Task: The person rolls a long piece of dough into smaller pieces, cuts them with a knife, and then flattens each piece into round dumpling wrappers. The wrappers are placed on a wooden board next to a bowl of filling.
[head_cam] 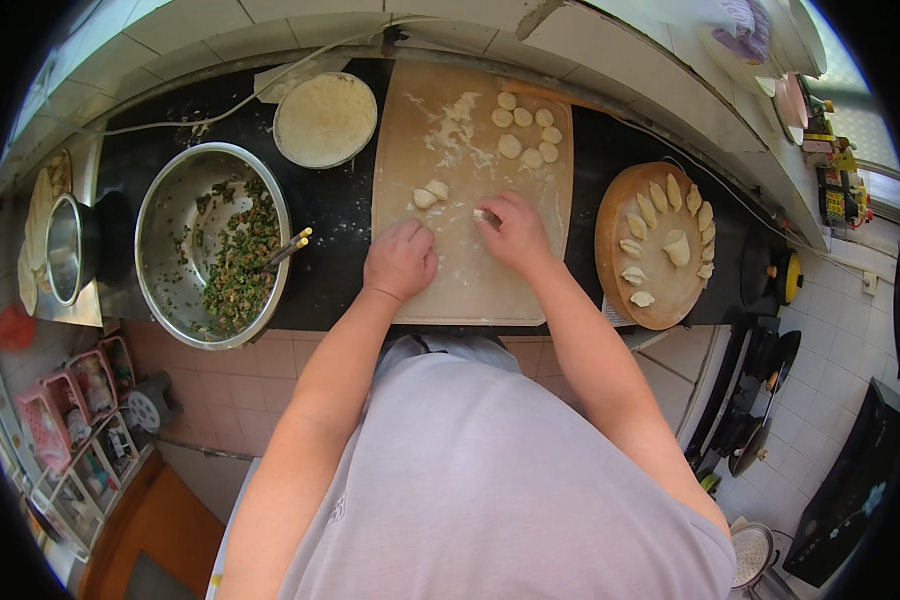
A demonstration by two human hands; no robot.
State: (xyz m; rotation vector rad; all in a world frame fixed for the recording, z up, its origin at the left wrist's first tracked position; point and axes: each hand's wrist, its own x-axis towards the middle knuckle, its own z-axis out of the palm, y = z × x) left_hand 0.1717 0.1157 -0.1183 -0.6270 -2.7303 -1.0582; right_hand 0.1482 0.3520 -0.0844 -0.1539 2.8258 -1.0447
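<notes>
On the floured board [487, 296], my left hand [401, 259] rests near the left edge with its fingers curled under; whether it covers anything is hidden. My right hand [516, 231] is to the right of it, a small pale dough piece [480, 215] at its thumb and fingertips. Just beyond my left hand lie two dough lumps [429, 195], close together. Several small flattened dough rounds [523, 116] sit at the board's far right. Loose flour [457, 131] streaks the far middle.
To the left, a steel bowl [146, 262] holds chopped filling [244, 255] and chopsticks [289, 249]. A bowl of flour [326, 120] stands behind. On the right, several shaped dumplings [637, 225] and a rolled dough piece [676, 247] lie on a round wooden board [611, 247]. A wooden rod [547, 91] lies along the back.
</notes>
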